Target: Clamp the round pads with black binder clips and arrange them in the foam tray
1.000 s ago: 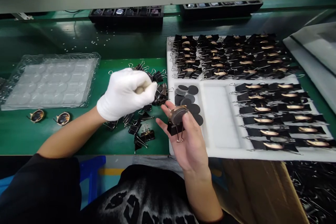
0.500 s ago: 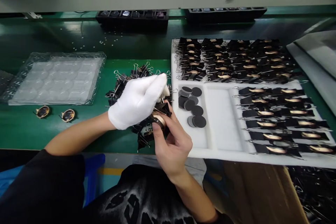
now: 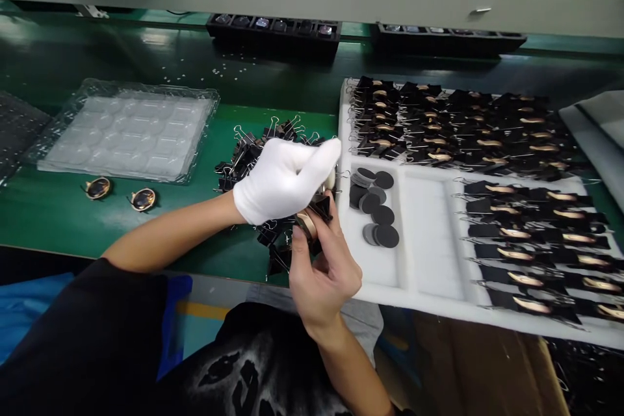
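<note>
My left hand [image 3: 287, 179], in a white glove, is closed at the upper end of a black binder clip [image 3: 322, 208]; its fingertips partly hide the clip's handles. Bare and closed from below, my right hand [image 3: 326, 273] grips a round gold-coloured watch case [image 3: 307, 224] between thumb and fingers. The clip sits right at the case's upper edge; whether it bites on the case cannot be made out. Behind and under the hands lies a heap of black binder clips [image 3: 244, 156] on the green bench top.
To the right, a white foam tray [image 3: 407, 227] carries rows of clipped gold-coloured cases [image 3: 517, 234] and several dark round discs [image 3: 383, 214]. Two watch cases [image 3: 143, 199] lie left, before a clear plastic tray [image 3: 131, 136]. Black boxes [image 3: 273, 39] stand beneath the shelf edge [image 3: 312, 3].
The whole view has shifted, so the bench things sit farther right in it. Both hands stay together at the watch case and clip, with little change in grip.
</note>
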Action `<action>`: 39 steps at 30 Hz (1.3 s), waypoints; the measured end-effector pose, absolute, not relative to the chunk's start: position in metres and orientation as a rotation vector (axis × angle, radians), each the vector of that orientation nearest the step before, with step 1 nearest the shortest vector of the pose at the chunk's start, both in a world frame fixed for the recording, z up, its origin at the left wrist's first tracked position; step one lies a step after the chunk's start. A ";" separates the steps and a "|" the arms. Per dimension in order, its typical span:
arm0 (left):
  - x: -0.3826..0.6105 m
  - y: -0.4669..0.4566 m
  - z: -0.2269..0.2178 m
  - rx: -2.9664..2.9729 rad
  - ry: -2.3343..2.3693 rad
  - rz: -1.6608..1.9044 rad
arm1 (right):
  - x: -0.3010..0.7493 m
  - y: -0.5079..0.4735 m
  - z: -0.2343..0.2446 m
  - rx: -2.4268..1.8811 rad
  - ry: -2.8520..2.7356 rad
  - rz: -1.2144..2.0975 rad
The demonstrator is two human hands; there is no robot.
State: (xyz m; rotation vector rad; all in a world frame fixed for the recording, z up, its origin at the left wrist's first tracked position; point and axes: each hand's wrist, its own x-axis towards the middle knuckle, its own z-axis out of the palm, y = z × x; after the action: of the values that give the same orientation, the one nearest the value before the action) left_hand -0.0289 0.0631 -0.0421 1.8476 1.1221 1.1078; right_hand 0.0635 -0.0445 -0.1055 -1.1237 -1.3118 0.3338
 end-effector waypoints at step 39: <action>-0.043 0.081 -0.036 2.016 1.308 1.323 | 0.046 -0.031 -0.112 -1.243 -1.073 0.679</action>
State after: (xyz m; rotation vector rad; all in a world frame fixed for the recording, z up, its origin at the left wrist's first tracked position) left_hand -0.0430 0.0812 -0.0360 2.0159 1.3081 1.3234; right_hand 0.0462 -0.0306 -0.1122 -1.2430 -1.0731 0.6793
